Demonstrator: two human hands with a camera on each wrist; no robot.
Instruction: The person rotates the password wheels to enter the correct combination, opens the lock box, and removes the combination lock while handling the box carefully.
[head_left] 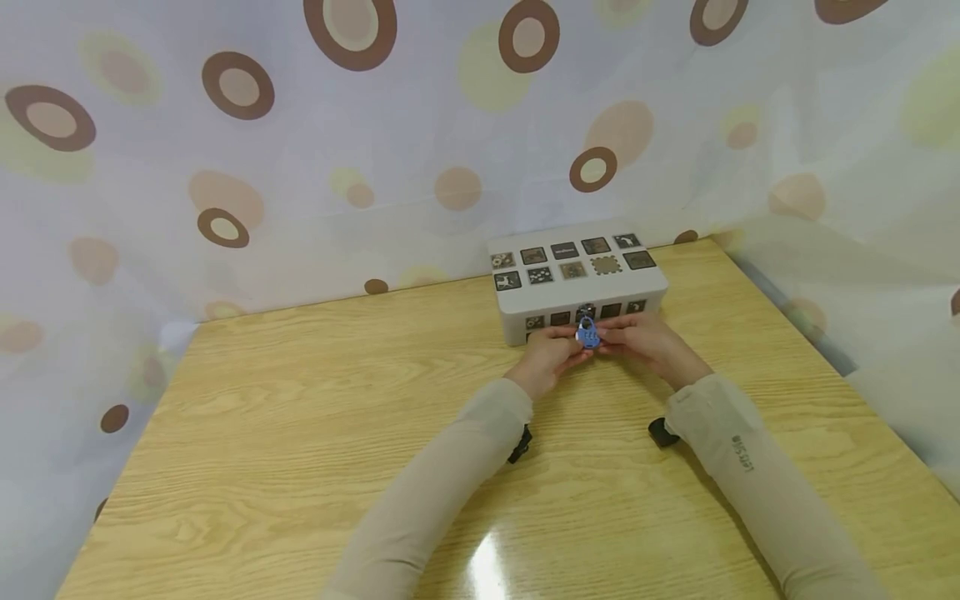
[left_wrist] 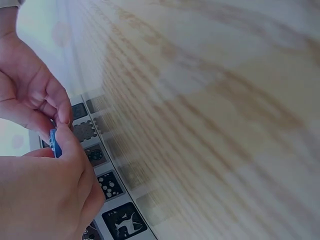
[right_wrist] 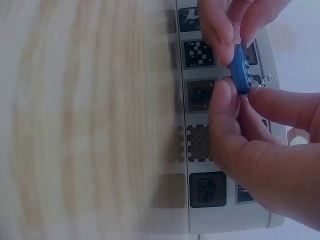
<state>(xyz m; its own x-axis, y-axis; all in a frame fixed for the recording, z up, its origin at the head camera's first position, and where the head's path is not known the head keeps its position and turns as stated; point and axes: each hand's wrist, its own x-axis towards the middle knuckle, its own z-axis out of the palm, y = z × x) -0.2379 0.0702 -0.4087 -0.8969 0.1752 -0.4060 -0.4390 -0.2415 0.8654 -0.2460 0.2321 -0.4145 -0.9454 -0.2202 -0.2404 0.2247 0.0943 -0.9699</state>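
A blue combination padlock (head_left: 589, 337) with a row of number dials hangs in front of a white box (head_left: 581, 292), its shackle right at the metal clasp (head_left: 586, 311) on the box's front. My left hand (head_left: 546, 360) pinches the padlock body from the left. From the other side, my right hand (head_left: 652, 340) grips it between thumb and fingers. The right wrist view shows the blue padlock (right_wrist: 240, 70) edge-on between both sets of fingertips. Seen from the left wrist, the padlock (left_wrist: 55, 144) is mostly covered by fingers.
Dark square picture tiles (head_left: 565, 251) cover the box's top and front. The box stands at the back of a wooden table (head_left: 315, 417), close to a dotted curtain (head_left: 420, 125). Black pieces show beside the left sleeve (head_left: 521, 444) and the right sleeve (head_left: 720, 417).
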